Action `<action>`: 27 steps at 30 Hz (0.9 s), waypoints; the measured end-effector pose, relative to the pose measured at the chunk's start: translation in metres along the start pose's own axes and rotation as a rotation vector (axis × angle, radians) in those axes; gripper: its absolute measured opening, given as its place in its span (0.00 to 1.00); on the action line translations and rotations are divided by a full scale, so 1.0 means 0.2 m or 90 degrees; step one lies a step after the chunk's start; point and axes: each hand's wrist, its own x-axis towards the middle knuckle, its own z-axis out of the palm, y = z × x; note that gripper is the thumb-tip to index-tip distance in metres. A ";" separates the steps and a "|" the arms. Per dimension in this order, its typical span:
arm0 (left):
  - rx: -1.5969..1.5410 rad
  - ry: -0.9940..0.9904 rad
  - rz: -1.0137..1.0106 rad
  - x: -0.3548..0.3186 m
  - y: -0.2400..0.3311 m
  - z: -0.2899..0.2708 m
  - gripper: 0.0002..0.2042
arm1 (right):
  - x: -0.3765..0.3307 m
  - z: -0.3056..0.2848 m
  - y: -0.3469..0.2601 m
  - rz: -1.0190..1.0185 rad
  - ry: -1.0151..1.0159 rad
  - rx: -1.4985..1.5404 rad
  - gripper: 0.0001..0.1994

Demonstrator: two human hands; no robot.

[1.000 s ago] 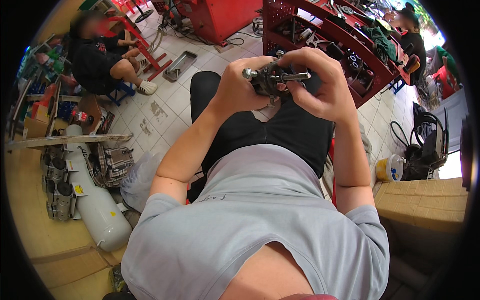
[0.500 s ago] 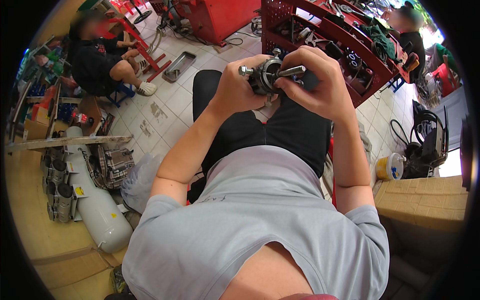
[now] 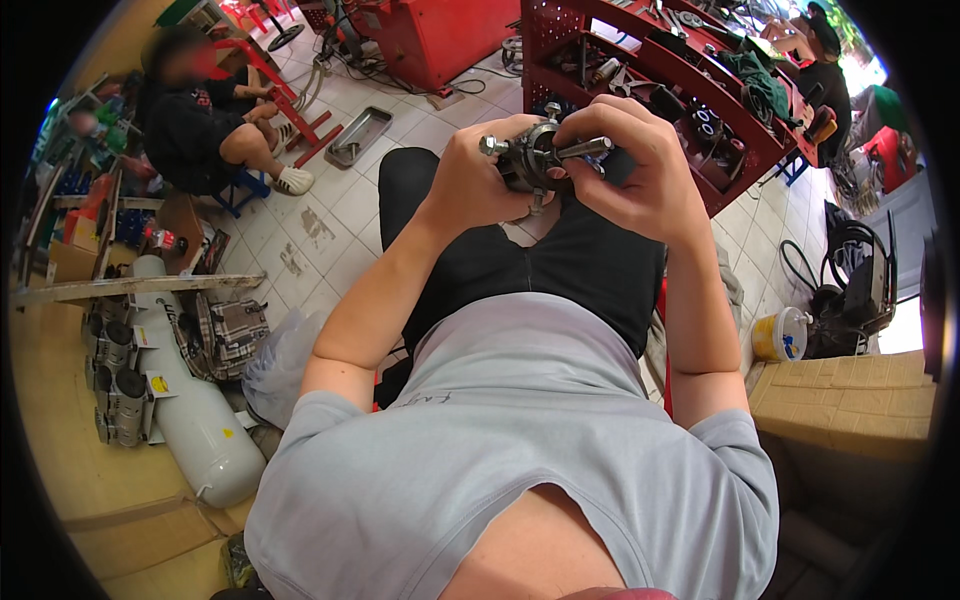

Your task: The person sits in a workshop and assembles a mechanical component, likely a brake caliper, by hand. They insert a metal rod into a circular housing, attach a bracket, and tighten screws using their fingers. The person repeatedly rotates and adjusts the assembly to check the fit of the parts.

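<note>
Above my lap I hold a dark round metal part with bolts sticking out around its ring. My left hand wraps its left side, next to a silver bolt head. From the middle of the part a smooth silver rod points to the right. My right hand is curled over the rod, thumb below and bent forefinger above, near where it enters the ring. The thumb's tip and part of the ring's underside are hidden.
A red tool trolley full of tools stands just ahead to the right. A metal tray lies on the tiled floor ahead left, near a seated person. At left lies a white tank; at right are a bucket and a cardboard box.
The fingers of my right hand have shifted slightly at the rod, with the thumb moving a little. The person at the far right has changed posture. My left hand keeps its grip.
</note>
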 end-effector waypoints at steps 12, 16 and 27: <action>-0.024 0.007 0.009 0.00 0.00 0.00 0.25 | -0.01 0.01 0.01 0.049 0.024 -0.032 0.11; -0.002 -0.009 -0.034 0.00 0.02 0.00 0.25 | 0.00 0.02 -0.02 0.023 0.023 0.001 0.11; 0.018 0.005 -0.048 0.00 0.02 0.02 0.31 | 0.00 0.00 0.02 0.015 0.001 0.026 0.11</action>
